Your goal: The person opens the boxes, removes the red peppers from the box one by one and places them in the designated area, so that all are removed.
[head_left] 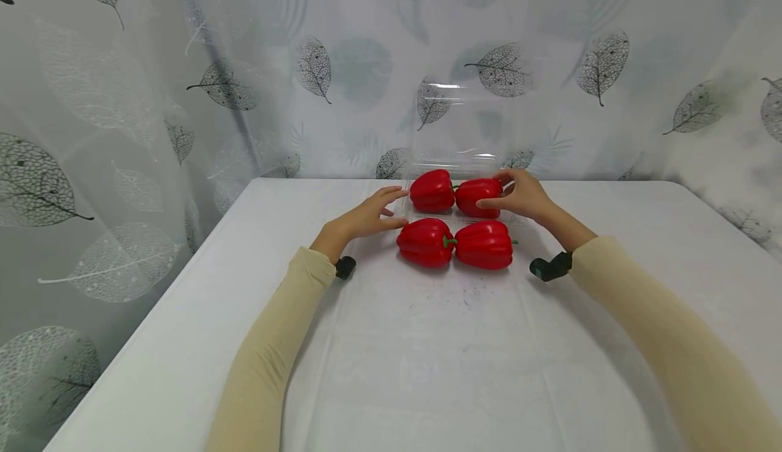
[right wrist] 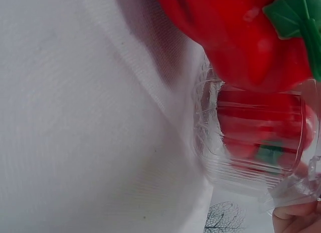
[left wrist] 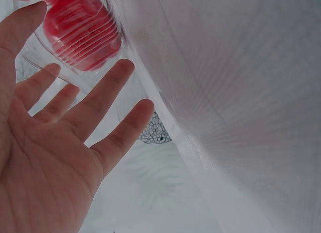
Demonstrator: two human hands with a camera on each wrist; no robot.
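Nearest on the white desk (head_left: pixel 427 343) lie two red peppers, the left one (head_left: pixel 425 242) and the right one (head_left: pixel 485 244), side by side and touching, outside the box. Just behind them a clear plastic box (head_left: pixel 455 167) with its lid raised holds two more peppers (head_left: pixel 432 191) (head_left: pixel 478 197). So half appear packed, two left out. The left hand (head_left: pixel 369 216) rests spread, fingers straight, at the box's left edge. The right hand (head_left: pixel 522 194) curls round the box's right side, thumb against the pepper inside. The peppers look glossy, ribbed, green-stemmed.
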